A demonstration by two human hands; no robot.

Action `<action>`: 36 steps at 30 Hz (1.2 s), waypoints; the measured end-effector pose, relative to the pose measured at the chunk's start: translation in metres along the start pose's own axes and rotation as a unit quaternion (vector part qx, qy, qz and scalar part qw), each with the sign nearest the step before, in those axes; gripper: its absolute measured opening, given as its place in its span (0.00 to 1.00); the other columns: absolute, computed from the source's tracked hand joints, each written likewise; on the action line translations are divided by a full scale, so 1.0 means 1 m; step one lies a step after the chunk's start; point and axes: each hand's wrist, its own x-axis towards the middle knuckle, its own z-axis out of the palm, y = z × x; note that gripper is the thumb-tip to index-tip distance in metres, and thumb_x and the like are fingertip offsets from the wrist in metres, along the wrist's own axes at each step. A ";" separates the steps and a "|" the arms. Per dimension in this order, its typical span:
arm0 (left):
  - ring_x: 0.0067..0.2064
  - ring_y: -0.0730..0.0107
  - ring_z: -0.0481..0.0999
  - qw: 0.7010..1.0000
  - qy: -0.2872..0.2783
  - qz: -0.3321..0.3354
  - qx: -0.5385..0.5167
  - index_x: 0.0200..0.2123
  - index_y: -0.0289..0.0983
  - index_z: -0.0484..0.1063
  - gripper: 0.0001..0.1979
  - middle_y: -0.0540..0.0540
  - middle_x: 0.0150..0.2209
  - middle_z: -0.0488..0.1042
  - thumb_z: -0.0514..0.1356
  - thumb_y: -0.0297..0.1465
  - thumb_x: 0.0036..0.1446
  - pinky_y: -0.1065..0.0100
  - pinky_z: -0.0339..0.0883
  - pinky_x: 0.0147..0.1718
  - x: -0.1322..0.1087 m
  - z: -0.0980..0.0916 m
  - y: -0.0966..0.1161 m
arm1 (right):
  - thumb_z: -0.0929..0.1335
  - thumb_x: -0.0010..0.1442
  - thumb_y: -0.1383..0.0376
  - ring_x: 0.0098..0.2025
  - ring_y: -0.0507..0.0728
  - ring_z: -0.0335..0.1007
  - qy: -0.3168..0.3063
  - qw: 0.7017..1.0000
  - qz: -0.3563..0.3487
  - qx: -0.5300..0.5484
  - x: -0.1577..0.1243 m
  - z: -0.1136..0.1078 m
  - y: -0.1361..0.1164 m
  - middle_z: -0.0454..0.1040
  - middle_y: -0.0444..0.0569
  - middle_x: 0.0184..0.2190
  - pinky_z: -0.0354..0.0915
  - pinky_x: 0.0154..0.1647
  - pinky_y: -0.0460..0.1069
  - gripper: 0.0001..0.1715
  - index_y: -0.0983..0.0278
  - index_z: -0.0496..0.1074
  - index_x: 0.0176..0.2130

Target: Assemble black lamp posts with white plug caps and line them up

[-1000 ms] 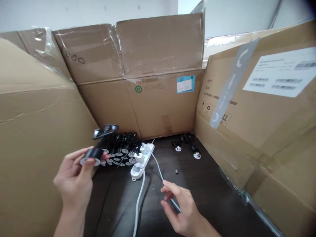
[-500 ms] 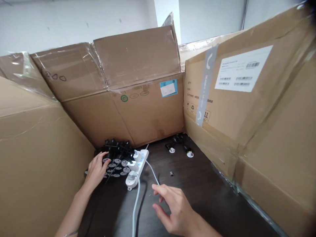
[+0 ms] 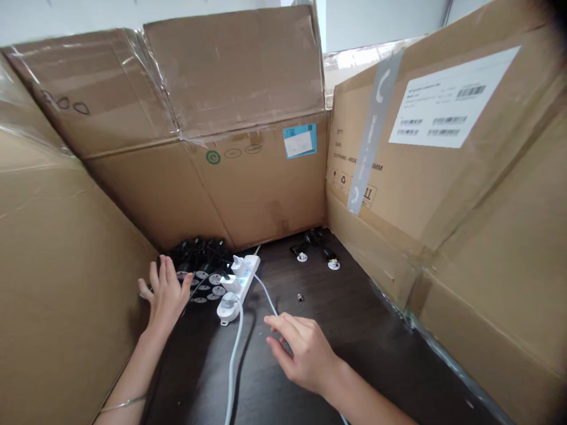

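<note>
My left hand lies flat with its fingers spread at the left edge of a cluster of small black devices with round grey faces, touching the nearest ones and holding nothing. A white power strip with white plugs in it lies just right of that cluster. A thin white cable runs from the strip toward my right hand, which rests palm down on the dark table with its fingers curled over the cable's near end. Whether the fingers pinch the cable is hidden.
Tall cardboard boxes wall the table: one on the left, one at the back, one on the right. Two small black devices lie by the back right corner. A tiny metal part sits mid-table. A thicker white cord runs toward me.
My left hand held a black round device a second ago; it carried it down to the cluster, let go and now lies flat and open. The right hand stayed by the thin cable.
</note>
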 end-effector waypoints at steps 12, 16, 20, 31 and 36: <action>0.64 0.47 0.37 0.994 0.085 -0.055 -0.041 0.63 0.24 0.38 0.36 0.30 0.63 0.42 0.48 0.41 0.60 0.44 0.32 0.58 0.003 -0.014 0.005 | 0.60 0.60 0.72 0.33 0.54 0.66 0.041 0.997 0.058 -0.016 0.003 0.000 0.024 0.71 0.49 0.31 0.62 0.36 0.48 0.10 0.66 0.68 0.39; 0.62 0.46 0.47 0.966 0.242 -0.054 -0.079 0.60 0.26 0.50 0.32 0.35 0.61 0.52 0.53 0.37 0.56 0.45 0.42 0.57 0.004 -0.048 0.013 | 0.59 0.60 0.70 0.42 0.57 0.64 0.122 0.976 0.140 -0.117 0.008 -0.030 0.058 0.70 0.52 0.36 0.61 0.45 0.51 0.11 0.66 0.69 0.39; 0.60 0.52 0.52 0.934 0.318 -0.039 -0.160 0.57 0.33 0.58 0.24 0.44 0.59 0.58 0.53 0.31 0.57 0.51 0.46 0.59 -0.022 -0.085 0.067 | 0.59 0.58 0.70 0.45 0.61 0.62 0.145 0.920 0.276 -0.237 0.018 -0.056 0.104 0.69 0.59 0.42 0.59 0.49 0.56 0.17 0.72 0.67 0.45; 0.61 0.52 0.51 0.931 0.065 0.152 -0.326 0.47 0.38 0.66 0.17 0.41 0.56 0.62 0.55 0.23 0.53 0.47 0.44 0.56 -0.106 -0.069 0.173 | 0.64 0.57 0.69 0.49 0.68 0.59 0.008 0.866 0.367 -0.339 0.032 -0.028 0.160 0.68 0.62 0.41 0.51 0.48 0.63 0.20 0.65 0.67 0.50; 0.59 0.56 0.55 0.915 0.040 0.117 -0.383 0.44 0.37 0.66 0.14 0.42 0.51 0.66 0.54 0.22 0.54 0.51 0.50 0.55 -0.103 -0.066 0.160 | 0.61 0.61 0.62 0.40 0.58 0.66 0.078 0.892 0.351 -0.276 0.033 -0.039 0.133 0.69 0.57 0.40 0.61 0.42 0.53 0.20 0.68 0.62 0.51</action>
